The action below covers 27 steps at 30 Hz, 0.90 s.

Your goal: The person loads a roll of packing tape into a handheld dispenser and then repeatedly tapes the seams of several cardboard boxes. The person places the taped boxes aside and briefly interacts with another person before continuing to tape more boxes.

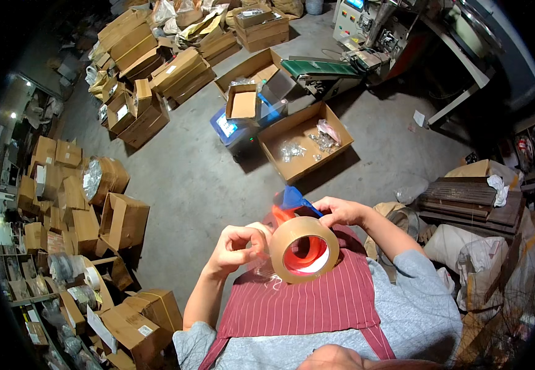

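Note:
A large roll of tan packing tape (273, 251) with a red inner ring hangs in front of my chest on a tape dispenser with orange and blue parts (293, 198). My right hand (340, 211) grips the dispenser's blue part on the far side of the roll. Just left of the roll is my left hand (239, 248), its thumb and forefinger curled together on a strip of clear film (261, 265). The film's loose end hangs crumpled over my maroon striped apron (301, 308). Part of the dispenser is hidden behind the roll.
An open carton (307, 161) with small plastic bags stands ahead on the floor. Behind it are a blue scale (233, 132) with a small box on top and a green conveyor (320, 68). Stacked cartons (125, 225) line the left; dark boards (458, 197) and sacks lie right.

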### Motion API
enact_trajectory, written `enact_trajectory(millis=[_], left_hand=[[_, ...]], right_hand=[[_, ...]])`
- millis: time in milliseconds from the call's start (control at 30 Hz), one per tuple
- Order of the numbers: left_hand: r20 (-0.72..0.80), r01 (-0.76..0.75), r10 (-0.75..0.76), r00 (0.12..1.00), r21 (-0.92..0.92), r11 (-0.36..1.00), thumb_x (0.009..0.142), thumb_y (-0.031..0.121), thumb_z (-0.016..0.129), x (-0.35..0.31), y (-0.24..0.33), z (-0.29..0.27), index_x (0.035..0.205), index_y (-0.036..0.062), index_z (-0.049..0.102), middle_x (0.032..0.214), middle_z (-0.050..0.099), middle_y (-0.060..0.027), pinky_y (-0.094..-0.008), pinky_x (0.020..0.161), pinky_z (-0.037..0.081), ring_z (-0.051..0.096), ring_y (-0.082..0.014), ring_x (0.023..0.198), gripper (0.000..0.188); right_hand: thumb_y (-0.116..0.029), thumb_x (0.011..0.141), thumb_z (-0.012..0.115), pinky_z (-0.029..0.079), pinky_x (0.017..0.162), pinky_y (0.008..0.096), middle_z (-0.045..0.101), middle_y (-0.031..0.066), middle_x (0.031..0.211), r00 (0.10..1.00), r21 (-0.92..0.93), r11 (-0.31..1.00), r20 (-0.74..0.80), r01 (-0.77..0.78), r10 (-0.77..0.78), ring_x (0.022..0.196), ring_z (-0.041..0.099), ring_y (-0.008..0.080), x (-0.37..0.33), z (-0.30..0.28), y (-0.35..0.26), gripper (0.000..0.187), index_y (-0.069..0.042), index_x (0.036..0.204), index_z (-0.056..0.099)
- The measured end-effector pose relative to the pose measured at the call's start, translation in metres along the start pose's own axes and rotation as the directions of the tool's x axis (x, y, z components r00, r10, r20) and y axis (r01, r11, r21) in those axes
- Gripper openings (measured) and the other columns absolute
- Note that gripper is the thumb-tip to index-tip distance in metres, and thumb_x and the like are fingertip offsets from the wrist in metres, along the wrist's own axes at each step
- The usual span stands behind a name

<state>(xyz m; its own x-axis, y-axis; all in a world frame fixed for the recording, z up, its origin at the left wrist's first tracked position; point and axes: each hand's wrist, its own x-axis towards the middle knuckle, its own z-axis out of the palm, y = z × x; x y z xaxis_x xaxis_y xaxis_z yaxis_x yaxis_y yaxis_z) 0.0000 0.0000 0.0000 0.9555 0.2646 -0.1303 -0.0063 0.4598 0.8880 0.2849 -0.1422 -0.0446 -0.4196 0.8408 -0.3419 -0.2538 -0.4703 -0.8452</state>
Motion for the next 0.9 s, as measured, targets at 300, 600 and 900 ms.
enact_trajectory(millis=[300, 600, 900], left_hand=[[-0.082, 0.011, -0.023, 0.996, -0.141, 0.99, 0.068, 0.016, 0.065, -0.017, -0.003, 0.026, 0.067, 0.0004, 0.056, 0.076, 0.058, -0.0099, -0.0317, 0.071, 0.039, 0.05, -0.0205, 0.084, 0.018], [-0.246, -0.005, -0.103, 0.964, -0.403, 0.915, 0.072, 0.018, 0.065, -0.023, -0.023, 0.04, 0.07, 0.0017, 0.055, 0.074, 0.051, -0.0059, -0.0253, 0.055, 0.031, 0.041, -0.0119, 0.062, 0.019], [-0.198, 0.015, -0.118, 0.973, -0.459, 0.888, 0.072, 0.018, 0.064, -0.029, -0.011, 0.042, 0.069, 0.0027, 0.054, 0.073, 0.051, -0.0045, -0.0274, 0.059, 0.032, 0.042, -0.0126, 0.064, 0.019]], right_hand=[[-0.031, 0.077, 0.08, 0.042, 0.109, 0.0373, 0.06, 0.0105, 0.136, 0.98, 0.164, 0.972, 0.074, 0.168, -0.182, 0.125, 0.056, 0.0213, -0.022, -0.002, 0.013, 0.081, 0.002, 0.144, 0.049], [-0.017, 0.074, 0.08, 0.04, 0.111, 0.0385, 0.058, 0.0117, 0.139, 0.991, 0.142, 0.981, 0.018, 0.13, -0.133, 0.127, 0.054, 0.0204, -0.022, -0.003, 0.027, 0.08, 0.003, 0.145, 0.048], [-0.018, 0.07, 0.087, 0.04, 0.111, 0.04, 0.05, 0.0126, 0.145, 0.985, 0.217, 0.966, 0.074, 0.139, -0.158, 0.129, 0.052, 0.0211, -0.027, 0.016, 0.026, 0.103, -0.002, 0.155, 0.029]])
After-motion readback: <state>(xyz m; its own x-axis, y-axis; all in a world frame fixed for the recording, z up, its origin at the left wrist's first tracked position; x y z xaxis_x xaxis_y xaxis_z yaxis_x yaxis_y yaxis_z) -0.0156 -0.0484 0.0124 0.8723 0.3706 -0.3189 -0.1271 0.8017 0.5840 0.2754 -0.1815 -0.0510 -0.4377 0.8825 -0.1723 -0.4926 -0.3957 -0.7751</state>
